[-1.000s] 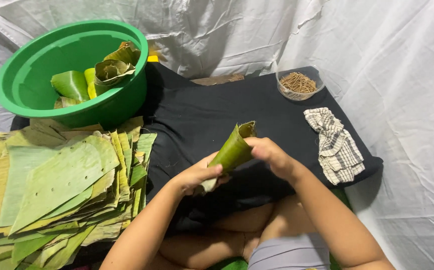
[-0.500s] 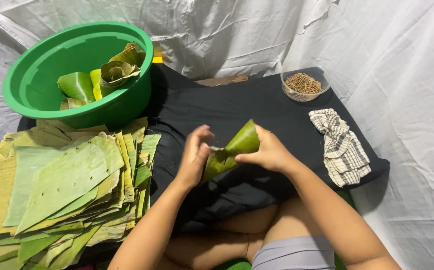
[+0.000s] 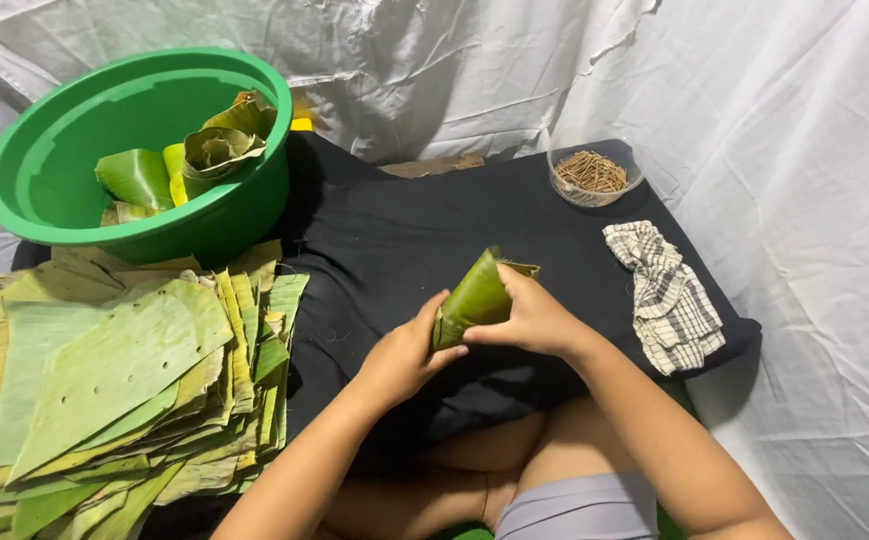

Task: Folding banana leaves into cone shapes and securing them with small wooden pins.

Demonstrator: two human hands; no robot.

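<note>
A green banana-leaf cone (image 3: 474,295) is held over the black cloth (image 3: 394,240) in front of me, its mouth tilted up and to the right. My left hand (image 3: 406,352) pinches the cone's lower tip. My right hand (image 3: 532,318) wraps the cone's upper side, fingers over the folded rim. Both hands grip the same leaf cone.
A stack of flat banana leaf pieces (image 3: 104,370) lies at the left. A green basin (image 3: 74,160) behind it holds several folded leaf cones (image 3: 204,150). A clear bowl of small sticks (image 3: 592,175) and a checked cloth (image 3: 666,295) sit at the right. White sheeting surrounds everything.
The leaf was a long open roll a second ago. Both hands have folded its top over, and it is now a shorter, closed cone held lower over the cloth.
</note>
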